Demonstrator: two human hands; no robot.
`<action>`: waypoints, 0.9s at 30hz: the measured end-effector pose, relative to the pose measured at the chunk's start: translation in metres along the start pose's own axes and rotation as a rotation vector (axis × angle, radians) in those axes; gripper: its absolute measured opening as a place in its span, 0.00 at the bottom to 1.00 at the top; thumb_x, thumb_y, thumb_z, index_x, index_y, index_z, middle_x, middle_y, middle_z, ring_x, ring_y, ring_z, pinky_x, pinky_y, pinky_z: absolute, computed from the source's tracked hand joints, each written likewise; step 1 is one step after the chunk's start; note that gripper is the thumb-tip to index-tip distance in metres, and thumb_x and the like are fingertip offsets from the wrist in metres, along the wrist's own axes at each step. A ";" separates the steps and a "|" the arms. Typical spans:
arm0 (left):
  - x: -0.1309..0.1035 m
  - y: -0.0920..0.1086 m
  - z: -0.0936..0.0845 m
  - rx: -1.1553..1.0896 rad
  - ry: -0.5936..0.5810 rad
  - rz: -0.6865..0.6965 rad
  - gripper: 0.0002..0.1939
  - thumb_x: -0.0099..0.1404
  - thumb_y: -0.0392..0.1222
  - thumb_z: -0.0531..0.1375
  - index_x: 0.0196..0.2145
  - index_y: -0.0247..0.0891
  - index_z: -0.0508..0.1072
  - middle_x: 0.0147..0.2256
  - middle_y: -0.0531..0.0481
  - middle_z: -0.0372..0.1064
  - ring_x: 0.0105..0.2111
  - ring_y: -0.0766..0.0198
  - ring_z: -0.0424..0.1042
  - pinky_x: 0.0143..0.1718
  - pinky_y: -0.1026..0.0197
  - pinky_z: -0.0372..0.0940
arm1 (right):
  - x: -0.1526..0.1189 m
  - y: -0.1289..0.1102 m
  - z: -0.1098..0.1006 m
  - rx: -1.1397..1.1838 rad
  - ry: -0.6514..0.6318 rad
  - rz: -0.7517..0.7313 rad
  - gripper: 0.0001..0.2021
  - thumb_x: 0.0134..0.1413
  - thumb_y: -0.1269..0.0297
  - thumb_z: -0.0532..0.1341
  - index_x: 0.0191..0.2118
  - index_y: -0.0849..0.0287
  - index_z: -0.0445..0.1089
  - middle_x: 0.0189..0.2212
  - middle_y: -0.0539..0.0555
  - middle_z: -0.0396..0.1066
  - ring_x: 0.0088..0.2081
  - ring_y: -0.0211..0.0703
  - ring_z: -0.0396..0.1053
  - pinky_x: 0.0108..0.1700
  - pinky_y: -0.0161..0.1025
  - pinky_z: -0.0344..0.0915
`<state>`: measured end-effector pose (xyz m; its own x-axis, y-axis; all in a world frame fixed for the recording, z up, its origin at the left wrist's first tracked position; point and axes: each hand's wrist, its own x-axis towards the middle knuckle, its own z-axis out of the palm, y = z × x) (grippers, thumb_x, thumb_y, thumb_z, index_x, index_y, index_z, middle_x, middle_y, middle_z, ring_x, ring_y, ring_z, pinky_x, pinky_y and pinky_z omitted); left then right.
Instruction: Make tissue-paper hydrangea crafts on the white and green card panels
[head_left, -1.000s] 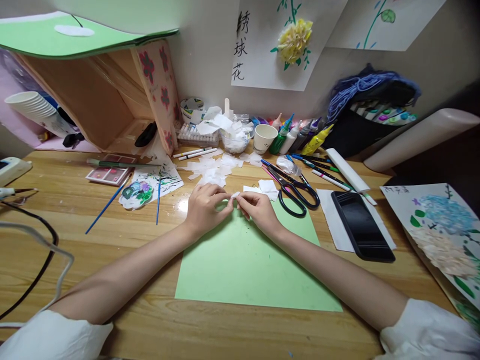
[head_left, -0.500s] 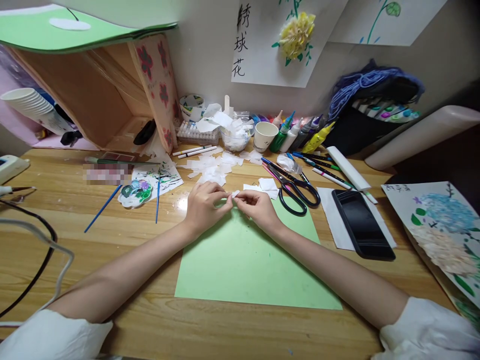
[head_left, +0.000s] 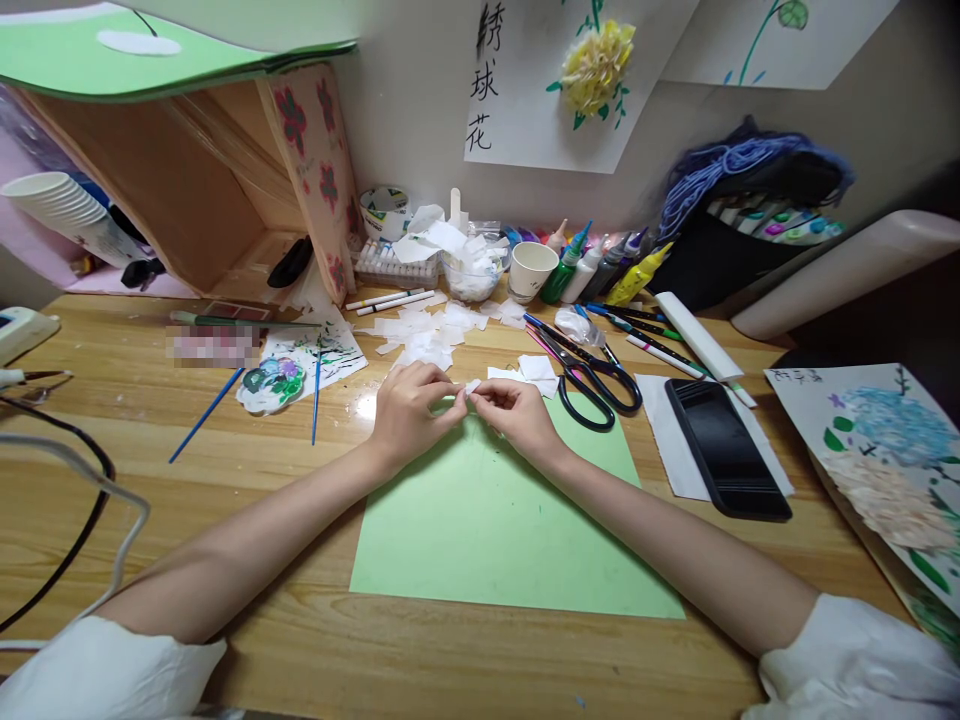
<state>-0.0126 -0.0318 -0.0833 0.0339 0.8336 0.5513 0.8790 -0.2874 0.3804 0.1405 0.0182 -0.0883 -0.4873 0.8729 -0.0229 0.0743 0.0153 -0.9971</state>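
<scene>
My left hand [head_left: 414,412] and my right hand [head_left: 517,415] meet over the top edge of a light green sheet of paper [head_left: 517,540]. Between their fingertips is a small piece of white paper [head_left: 471,386], pinched from both sides. Thumb and forefinger are closed on each hand. Just beyond my hands lies a spread of loose white paper pieces [head_left: 427,340]. To the right, black-handled scissors [head_left: 589,375] rest partly on the green sheet, beside a few white paper squares [head_left: 534,372].
A black phone [head_left: 727,450] lies on white paper at right. Paint bottles [head_left: 562,275], a paper cup [head_left: 531,272] and a bowl of white scraps [head_left: 472,270] line the wall. Paintbrushes [head_left: 316,400] and a paint palette [head_left: 271,384] lie left. An open cardboard box [head_left: 311,180] stands back left.
Both hands keep their place, with only a slight shift of the fingers around the white paper piece. The camera view has moved very slightly.
</scene>
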 end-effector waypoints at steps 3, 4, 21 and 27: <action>0.000 0.000 0.000 0.001 -0.002 0.005 0.09 0.60 0.44 0.57 0.26 0.41 0.75 0.28 0.51 0.71 0.30 0.63 0.67 0.34 0.59 0.56 | 0.000 0.000 0.000 0.000 0.010 0.000 0.07 0.44 0.61 0.63 0.26 0.60 0.71 0.18 0.47 0.62 0.18 0.31 0.55 0.19 0.32 0.52; 0.000 0.000 -0.001 -0.003 0.000 0.013 0.09 0.60 0.44 0.57 0.27 0.41 0.75 0.28 0.51 0.71 0.31 0.63 0.67 0.34 0.59 0.57 | 0.000 0.000 0.000 0.001 0.017 -0.001 0.08 0.44 0.61 0.63 0.26 0.60 0.70 0.18 0.47 0.62 0.17 0.31 0.55 0.19 0.32 0.52; 0.000 0.003 -0.003 0.034 0.028 0.152 0.07 0.62 0.41 0.57 0.37 0.39 0.72 0.35 0.50 0.74 0.35 0.62 0.69 0.36 0.59 0.58 | 0.000 -0.002 -0.001 0.039 0.034 -0.014 0.11 0.48 0.58 0.62 0.27 0.62 0.70 0.16 0.46 0.59 0.16 0.30 0.53 0.17 0.32 0.49; 0.001 0.002 -0.003 0.010 0.062 0.174 0.05 0.61 0.39 0.58 0.35 0.39 0.73 0.32 0.53 0.75 0.32 0.64 0.70 0.33 0.60 0.57 | 0.000 -0.003 -0.001 0.029 0.056 -0.036 0.10 0.47 0.59 0.62 0.26 0.61 0.71 0.17 0.47 0.61 0.17 0.31 0.53 0.19 0.32 0.50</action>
<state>-0.0121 -0.0332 -0.0796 0.1572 0.7408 0.6531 0.8672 -0.4199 0.2676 0.1411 0.0184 -0.0854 -0.4399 0.8979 0.0165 0.0322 0.0341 -0.9989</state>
